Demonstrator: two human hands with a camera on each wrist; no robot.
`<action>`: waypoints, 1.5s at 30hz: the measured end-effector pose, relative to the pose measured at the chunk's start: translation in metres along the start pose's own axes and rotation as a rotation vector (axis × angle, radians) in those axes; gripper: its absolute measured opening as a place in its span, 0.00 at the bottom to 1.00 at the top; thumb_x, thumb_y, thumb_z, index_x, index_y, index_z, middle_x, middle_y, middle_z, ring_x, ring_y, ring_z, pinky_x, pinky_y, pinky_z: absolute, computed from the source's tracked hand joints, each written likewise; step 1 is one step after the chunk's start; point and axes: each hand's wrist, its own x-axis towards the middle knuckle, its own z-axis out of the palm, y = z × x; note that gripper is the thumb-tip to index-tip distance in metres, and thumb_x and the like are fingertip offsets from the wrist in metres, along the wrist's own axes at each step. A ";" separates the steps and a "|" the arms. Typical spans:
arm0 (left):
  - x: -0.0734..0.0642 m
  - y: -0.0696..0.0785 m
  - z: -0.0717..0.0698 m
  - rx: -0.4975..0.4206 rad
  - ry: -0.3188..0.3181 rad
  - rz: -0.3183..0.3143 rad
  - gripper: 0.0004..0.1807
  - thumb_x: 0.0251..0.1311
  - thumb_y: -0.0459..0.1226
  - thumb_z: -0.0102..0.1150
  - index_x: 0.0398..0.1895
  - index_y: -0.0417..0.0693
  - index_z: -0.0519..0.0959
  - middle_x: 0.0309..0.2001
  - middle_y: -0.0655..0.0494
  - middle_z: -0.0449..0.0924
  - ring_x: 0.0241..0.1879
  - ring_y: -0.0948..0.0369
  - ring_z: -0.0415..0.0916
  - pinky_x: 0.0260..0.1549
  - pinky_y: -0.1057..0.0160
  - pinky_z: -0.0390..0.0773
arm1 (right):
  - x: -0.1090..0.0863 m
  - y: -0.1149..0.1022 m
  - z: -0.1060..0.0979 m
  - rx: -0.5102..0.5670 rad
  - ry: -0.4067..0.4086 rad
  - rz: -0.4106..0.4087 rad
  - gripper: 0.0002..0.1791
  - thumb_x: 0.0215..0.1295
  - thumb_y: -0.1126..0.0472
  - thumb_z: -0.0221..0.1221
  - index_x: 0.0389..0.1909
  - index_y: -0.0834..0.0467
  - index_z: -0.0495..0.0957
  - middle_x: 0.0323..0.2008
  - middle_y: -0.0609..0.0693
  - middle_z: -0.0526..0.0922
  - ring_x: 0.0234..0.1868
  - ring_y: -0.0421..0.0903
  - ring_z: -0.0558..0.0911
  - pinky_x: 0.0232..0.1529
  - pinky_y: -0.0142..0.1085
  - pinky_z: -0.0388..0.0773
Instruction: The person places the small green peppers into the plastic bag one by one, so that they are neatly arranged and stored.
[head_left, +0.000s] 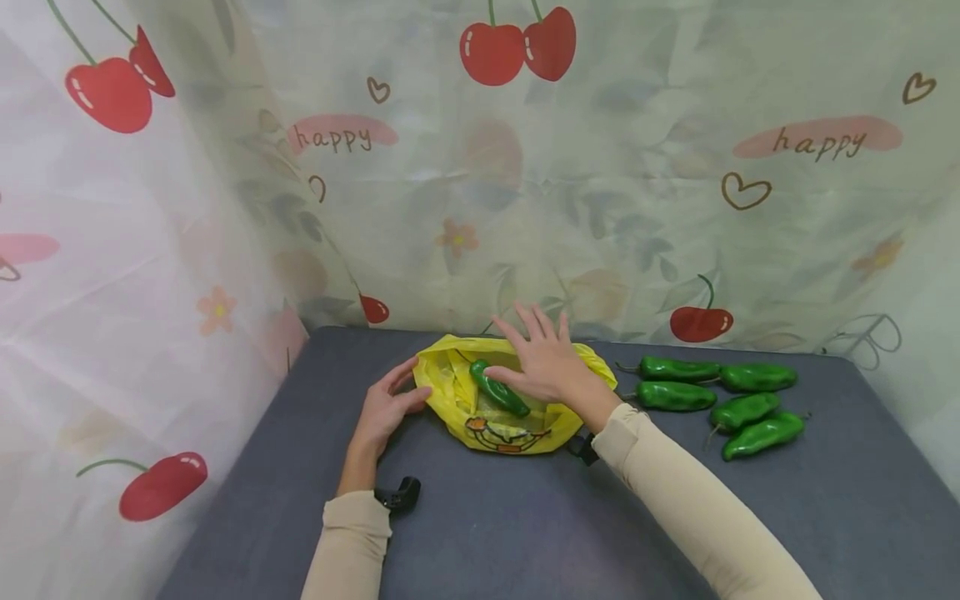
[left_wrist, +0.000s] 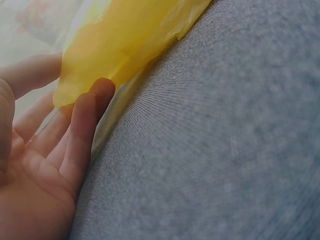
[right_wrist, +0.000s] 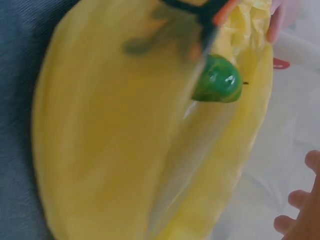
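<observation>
A yellow plastic bag with a cartoon print lies with its mouth spread wide. A green chili pepper lies inside the mouth, its rounded end showing past the rim in the right wrist view. At the bag's left edge is my left hand, thumb apart from the fingers. In the left wrist view its loosely bent fingers touch the yellow plastic. My right hand is over the bag's right side, fingers spread and holding nothing. Three of its fingertips appear beside the bag in the right wrist view.
Several green peppers lie grouped on the dark grey table, right of the bag. Behind them hangs a cloth backdrop with cherry prints, and another cloth side borders the table's left edge.
</observation>
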 end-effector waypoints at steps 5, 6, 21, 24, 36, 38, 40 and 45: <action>-0.001 0.001 0.000 0.018 0.005 -0.006 0.38 0.59 0.46 0.74 0.73 0.67 0.71 0.75 0.54 0.67 0.56 0.56 0.83 0.50 0.62 0.86 | -0.010 0.010 0.003 0.012 -0.006 0.023 0.48 0.69 0.23 0.45 0.83 0.39 0.44 0.84 0.54 0.39 0.84 0.62 0.41 0.75 0.75 0.39; -0.001 0.001 0.000 0.022 0.005 -0.005 0.38 0.59 0.46 0.74 0.73 0.68 0.71 0.75 0.54 0.67 0.56 0.56 0.83 0.50 0.62 0.86 | -0.012 0.012 0.003 0.014 -0.011 0.028 0.48 0.69 0.23 0.45 0.83 0.38 0.44 0.84 0.54 0.39 0.84 0.62 0.41 0.75 0.75 0.38; -0.001 0.003 -0.001 0.027 -0.007 0.013 0.37 0.61 0.45 0.72 0.73 0.67 0.70 0.75 0.54 0.67 0.56 0.55 0.82 0.50 0.62 0.86 | -0.039 0.037 0.003 0.064 0.008 0.078 0.48 0.70 0.26 0.49 0.83 0.41 0.47 0.84 0.56 0.41 0.83 0.64 0.42 0.74 0.76 0.36; 0.000 0.003 -0.001 0.023 -0.004 0.009 0.37 0.60 0.45 0.73 0.73 0.67 0.70 0.75 0.55 0.67 0.57 0.55 0.82 0.50 0.62 0.86 | -0.044 0.042 0.005 0.070 0.010 0.093 0.48 0.69 0.26 0.48 0.83 0.41 0.46 0.84 0.57 0.41 0.83 0.64 0.41 0.75 0.75 0.35; -0.001 0.000 0.000 0.021 -0.005 0.008 0.37 0.60 0.45 0.73 0.73 0.67 0.70 0.76 0.54 0.67 0.58 0.55 0.82 0.50 0.62 0.86 | -0.068 0.064 0.013 0.092 0.018 0.153 0.49 0.68 0.25 0.49 0.83 0.44 0.49 0.83 0.58 0.44 0.82 0.66 0.44 0.74 0.76 0.35; -0.001 0.000 0.000 0.021 -0.007 0.006 0.37 0.60 0.45 0.73 0.73 0.67 0.70 0.76 0.54 0.67 0.57 0.55 0.82 0.50 0.62 0.86 | -0.073 0.068 0.014 0.098 0.017 0.163 0.48 0.69 0.26 0.50 0.83 0.44 0.50 0.83 0.59 0.44 0.82 0.66 0.44 0.74 0.76 0.35; -0.001 0.000 0.000 0.021 -0.008 0.006 0.37 0.60 0.45 0.73 0.73 0.66 0.70 0.75 0.54 0.67 0.57 0.56 0.82 0.50 0.62 0.86 | -0.078 0.071 0.015 0.105 0.019 0.172 0.49 0.69 0.26 0.51 0.83 0.45 0.50 0.82 0.60 0.45 0.82 0.67 0.44 0.74 0.76 0.35; 0.000 0.000 0.000 0.020 -0.007 0.007 0.37 0.60 0.44 0.73 0.73 0.66 0.70 0.75 0.54 0.67 0.57 0.55 0.82 0.50 0.62 0.87 | -0.089 0.080 0.015 0.096 0.046 0.184 0.49 0.69 0.28 0.52 0.82 0.48 0.50 0.82 0.62 0.46 0.81 0.67 0.45 0.74 0.75 0.38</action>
